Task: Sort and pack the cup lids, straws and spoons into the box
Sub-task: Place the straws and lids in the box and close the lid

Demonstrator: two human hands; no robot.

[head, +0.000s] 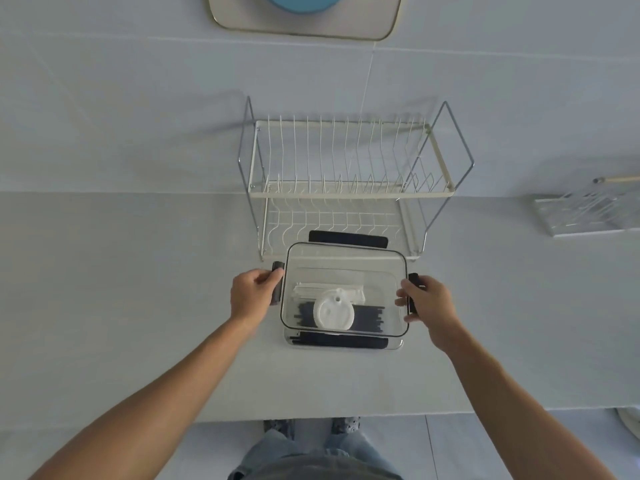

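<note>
- Head view: a clear box (343,292) with a dark rim is seen on the pale desk (138,306), just in front of a two-tier wire dish rack (349,181)
- A transparent lid (346,258) appears to be held over the box, tilted, with black latches on its sides; whether it is seated on the rim cannot be told
- The left hand (251,296) is curled around the black latch (276,282) on the left side of the box, the grip pressed closed on that latch
- The right hand (427,306) is set against the black latch (412,292) on the right side, the fingers (403,294) wrapped on the box edge and the thumb behind the latch, so the grip is pinched on it
- Inside the box, a round white cup lid (334,311) is seen lying near the middle
- White straws (329,291) are laid crosswise behind the cup lid, toward the rack side
- Black spoons (367,318) are laid crosswise beneath and beside the cup lid, toward the near side; their exact shape is hard to tell through the plastic
- A further black latch (348,239) is visible at the far edge of the box, touching the foot of the rack
- A small wire tray (585,216) is seen well apart on the right of the desk
</note>
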